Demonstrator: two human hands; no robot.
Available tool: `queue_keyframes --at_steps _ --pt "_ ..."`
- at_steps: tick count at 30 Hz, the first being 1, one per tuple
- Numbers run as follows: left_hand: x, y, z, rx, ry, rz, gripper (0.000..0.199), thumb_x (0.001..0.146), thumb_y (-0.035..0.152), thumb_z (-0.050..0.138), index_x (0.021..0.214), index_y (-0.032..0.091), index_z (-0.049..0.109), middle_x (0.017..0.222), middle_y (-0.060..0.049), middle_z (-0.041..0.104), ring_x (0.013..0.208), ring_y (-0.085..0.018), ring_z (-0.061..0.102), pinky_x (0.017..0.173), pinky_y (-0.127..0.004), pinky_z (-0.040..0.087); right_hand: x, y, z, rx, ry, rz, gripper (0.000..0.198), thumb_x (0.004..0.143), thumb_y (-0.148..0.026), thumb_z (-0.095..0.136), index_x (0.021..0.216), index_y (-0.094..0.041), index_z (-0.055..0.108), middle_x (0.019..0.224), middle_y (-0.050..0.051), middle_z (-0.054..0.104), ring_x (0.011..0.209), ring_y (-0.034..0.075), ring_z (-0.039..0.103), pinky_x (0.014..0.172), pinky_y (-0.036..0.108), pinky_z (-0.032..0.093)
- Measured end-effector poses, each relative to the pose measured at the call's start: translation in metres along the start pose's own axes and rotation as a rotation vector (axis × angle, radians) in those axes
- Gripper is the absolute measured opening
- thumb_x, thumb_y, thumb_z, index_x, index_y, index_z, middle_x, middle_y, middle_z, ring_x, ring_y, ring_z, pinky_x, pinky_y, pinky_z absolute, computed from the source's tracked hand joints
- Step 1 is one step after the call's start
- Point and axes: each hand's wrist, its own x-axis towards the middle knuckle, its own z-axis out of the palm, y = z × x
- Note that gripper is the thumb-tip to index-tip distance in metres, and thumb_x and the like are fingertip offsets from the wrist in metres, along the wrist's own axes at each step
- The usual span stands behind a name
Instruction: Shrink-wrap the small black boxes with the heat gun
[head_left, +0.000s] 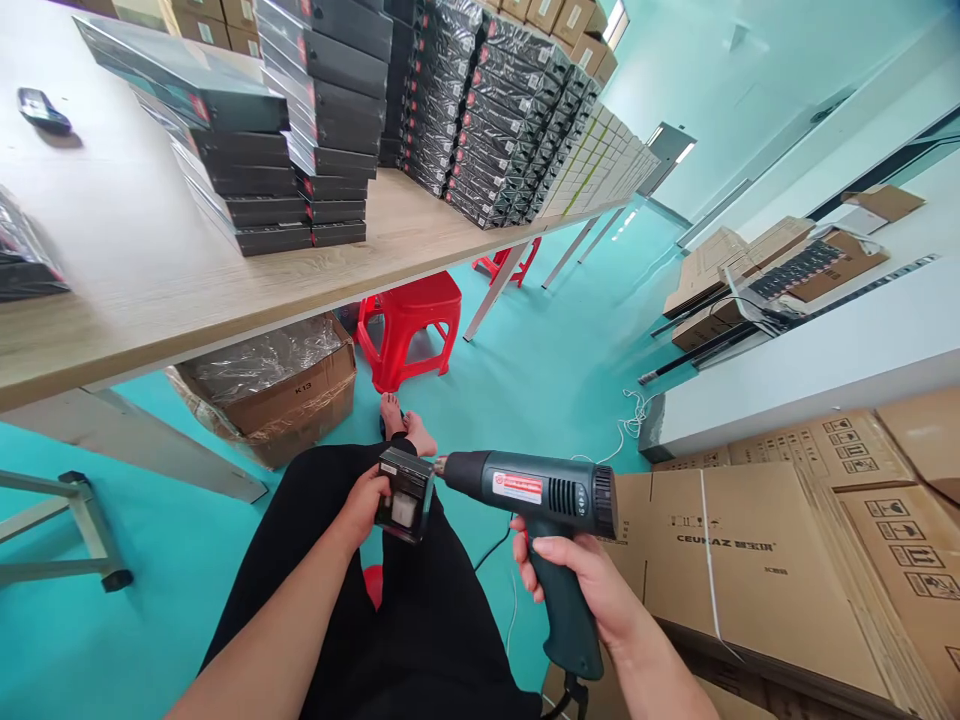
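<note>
My right hand (574, 585) is wrapped round the grip of a dark green heat gun (536, 490), whose cord hangs from the base of the handle. Its metal nozzle points left and sits close beside a small black box (405, 492) with a pale picture on its face. That box is held upright above my lap in my left hand (364, 508), fingers on its left side. Whether the nozzle touches the box I cannot tell.
On the wooden table (420, 225) stand stacks of black boxes (334, 110) and film-wrapped boxes (502, 120). Under it are a red stool (412, 325) and an open carton with clear film (292, 390). Flattened cartons (742, 560) are piled at my right; white cable (634, 415) lies on the floor.
</note>
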Motion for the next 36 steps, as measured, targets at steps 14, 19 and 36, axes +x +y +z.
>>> queue_keyframes --at_steps 14,19,36 --pt "-0.023 0.034 0.002 -0.499 -0.159 -0.240 0.059 0.075 0.065 0.050 0.108 0.017 0.059 0.095 -0.011 0.067 0.091 -0.029 0.063 0.078 -0.049 0.051 -0.027 0.015 -0.008 -0.154 -0.186 0.238 0.024 0.072 -0.023 0.063 0.093 -0.010 0.067 0.081 0.009 0.067 0.060 0.014 0.060 0.057 0.026 0.046" --pt "-0.020 0.026 0.006 -0.250 -0.152 -0.242 0.034 0.073 0.039 0.065 0.095 0.013 0.061 0.084 -0.011 0.068 0.078 -0.025 0.065 0.074 -0.041 0.051 -0.024 0.021 -0.025 -0.017 0.030 0.188 0.029 0.079 -0.025 0.059 0.106 -0.014 0.062 0.089 0.009 0.066 0.064 0.014 0.060 0.055 0.025 0.047" --pt "-0.015 0.017 0.011 0.727 -0.268 0.530 0.042 0.067 0.006 0.049 0.103 0.021 0.064 0.105 -0.004 0.058 0.101 -0.019 0.055 0.091 -0.032 0.040 -0.010 0.015 -0.042 0.169 0.093 0.098 0.027 0.084 -0.026 0.053 0.105 -0.013 0.062 0.086 0.007 0.063 0.064 0.013 0.057 0.053 0.022 0.045"
